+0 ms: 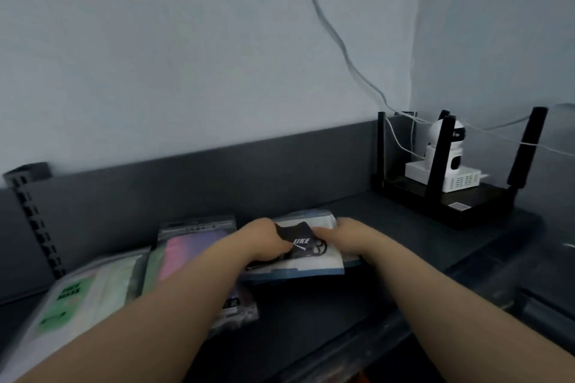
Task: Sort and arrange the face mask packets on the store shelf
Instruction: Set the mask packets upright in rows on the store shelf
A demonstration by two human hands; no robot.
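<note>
Left hand (264, 239) is gripping the left edge of the black-mask packet (306, 261), thumb lying on top. The right hand (345, 236) is gripping the right edge the same way. Both forearms are reaching forward and converging on it.

At the far left of the shelf (389, 221), the green packet (81, 298) is lying flat, its blurred green lettering seeming to read "FACE MASK". Just beside it, the pink packet (186, 246) is lying partly under the left forearm, its print too blurred to read.

Next, the black-mask packet is sitting between the two hands, tilted a little, showing white letters "IKE" and a white swoosh on the black mask; the left thumb is covering whatever precedes them.

Well apart on the right, a black router (451, 205) is carrying a white camera (448, 146), with a cable (342, 50) running up the wall.
</note>
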